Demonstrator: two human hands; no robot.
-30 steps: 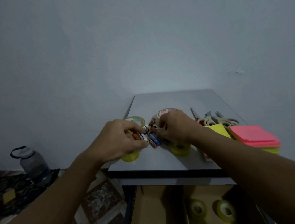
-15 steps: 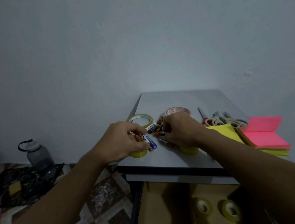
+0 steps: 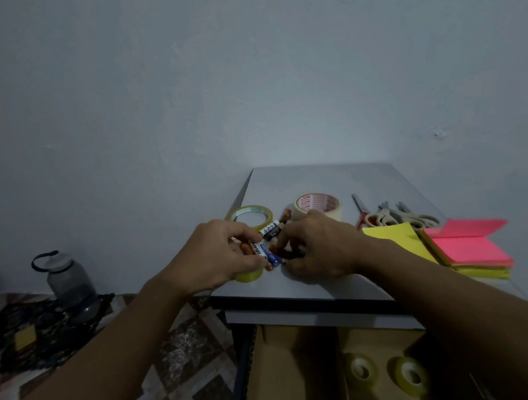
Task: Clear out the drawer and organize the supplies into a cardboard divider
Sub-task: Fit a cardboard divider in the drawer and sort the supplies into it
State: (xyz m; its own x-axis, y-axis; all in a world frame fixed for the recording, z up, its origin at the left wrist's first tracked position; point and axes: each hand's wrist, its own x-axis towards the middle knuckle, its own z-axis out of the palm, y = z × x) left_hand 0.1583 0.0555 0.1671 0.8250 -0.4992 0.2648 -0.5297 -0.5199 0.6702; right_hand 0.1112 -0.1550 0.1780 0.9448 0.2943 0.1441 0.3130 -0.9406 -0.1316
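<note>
Gathering batteries (image 3: 272,258) at the counter (image 3: 320,179) edge.
Left hand (image 3: 216,258) and right hand (image 3: 320,249) each pinch several; one could roll off.

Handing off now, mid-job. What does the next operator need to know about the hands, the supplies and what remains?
Left hand: grips several batteries on the table top.
Right hand: pinches others from the same bunch.
On the table: a black battery, a clear tape roll, a masking tape roll, scissors, sticky notes.
Done: two small tape rolls lie in the right part of the cardboard divider below.
Left: everything on the table goes into the divider, batteries first.
</note>
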